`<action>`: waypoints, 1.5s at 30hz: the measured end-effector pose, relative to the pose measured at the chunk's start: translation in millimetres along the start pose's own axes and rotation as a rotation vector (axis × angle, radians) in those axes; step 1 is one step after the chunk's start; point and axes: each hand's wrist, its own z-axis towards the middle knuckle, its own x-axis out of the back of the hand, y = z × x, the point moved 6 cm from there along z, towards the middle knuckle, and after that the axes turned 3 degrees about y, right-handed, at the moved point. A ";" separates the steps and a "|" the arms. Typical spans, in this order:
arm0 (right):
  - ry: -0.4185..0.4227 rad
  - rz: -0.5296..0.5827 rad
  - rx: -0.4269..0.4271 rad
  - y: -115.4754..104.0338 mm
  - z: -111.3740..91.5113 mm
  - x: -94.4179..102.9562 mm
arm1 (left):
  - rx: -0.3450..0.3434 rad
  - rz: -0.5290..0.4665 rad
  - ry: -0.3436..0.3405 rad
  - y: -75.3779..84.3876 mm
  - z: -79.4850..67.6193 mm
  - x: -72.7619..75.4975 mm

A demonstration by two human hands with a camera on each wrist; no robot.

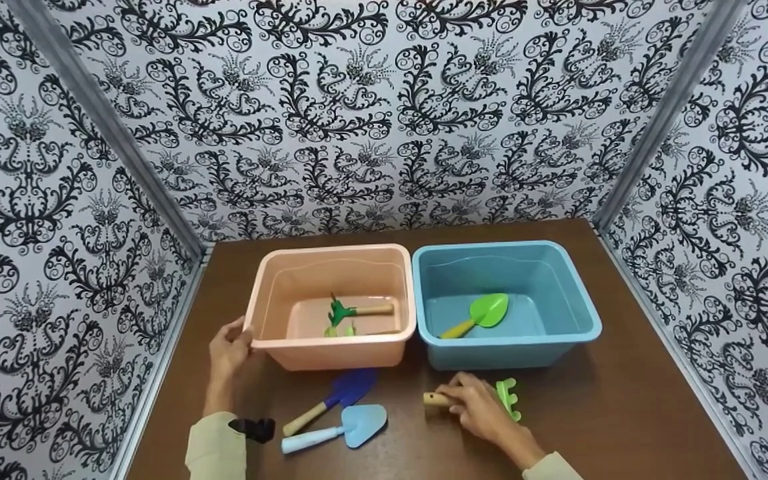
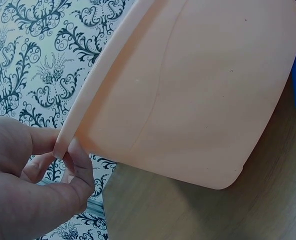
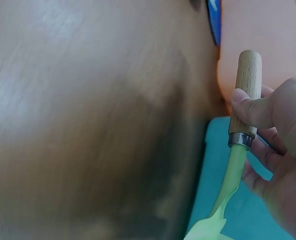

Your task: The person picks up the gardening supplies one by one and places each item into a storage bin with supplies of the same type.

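Observation:
My left hand (image 1: 229,350) pinches the near left corner of the peach plastic tub's rim (image 2: 95,75), thumb and fingers on either side of the lip. In front of the blue tub (image 1: 514,357), my right hand (image 1: 481,407) grips the wooden handle (image 3: 249,75) of a light green hand rake (image 1: 507,399); its tines point right in the head view. Inside the peach tub lie a dark green hand rake (image 1: 341,312) with a wooden handle and some light green pieces, partly hidden by the front wall. A green trowel (image 1: 489,311) lies in the blue tub.
On the brown table (image 1: 417,460), a dark blue trowel (image 1: 351,389) and a light blue trowel (image 1: 363,425) lie between my hands, before the peach tub. The tubs stand side by side. Patterned walls (image 1: 331,133) enclose the table at the back and sides.

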 end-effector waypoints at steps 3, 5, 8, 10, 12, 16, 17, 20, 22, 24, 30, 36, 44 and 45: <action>0.043 0.000 0.026 -7.6 3.2 4.5 | -0.013 0.032 0.008 0.7 0.6 -0.2; 0.069 -0.003 0.037 -12.2 5.6 7.7 | -0.012 0.039 0.010 0.6 0.9 -0.2; 0.102 0.000 0.049 -18.4 9.0 12.9 | -0.002 0.046 0.008 -0.6 1.4 0.0; 0.121 0.000 0.052 -22.4 11.1 16.8 | 0.006 0.043 0.002 -1.2 1.4 0.0; 0.139 0.000 0.059 -26.0 13.1 20.7 | 0.014 0.040 -0.005 -1.7 1.2 -0.3; 0.147 -0.007 0.059 -33.1 17.0 27.3 | 0.026 0.030 -0.013 -2.0 0.3 -1.0; 0.148 -0.006 0.060 -34.7 17.9 28.5 | 0.029 0.025 -0.014 -2.1 0.2 -1.3; 0.155 -0.010 0.067 -39.2 20.4 32.2 | 0.034 0.018 -0.016 -1.8 0.1 -2.0; 0.160 -0.010 0.074 -42.0 22.1 35.2 | 0.038 0.006 -0.019 -2.0 0.0 -2.5; 0.159 -0.012 0.078 -44.8 23.8 38.7 | 0.041 -0.004 -0.022 -2.1 -0.2 -2.7; 0.134 -0.030 0.085 -53.5 30.8 49.6 | 0.042 0.000 -0.022 -4.2 0.8 -2.1; 0.152 -0.049 0.119 -61.3 39.4 59.7 | 0.065 0.036 -0.028 -6.2 2.1 -2.7; 0.161 -0.042 0.157 -70.6 47.6 67.7 | 0.055 0.031 -0.027 -5.4 1.6 -2.1; 0.161 -0.043 0.160 -71.6 48.5 68.5 | 0.052 0.030 -0.027 -5.1 1.7 -2.1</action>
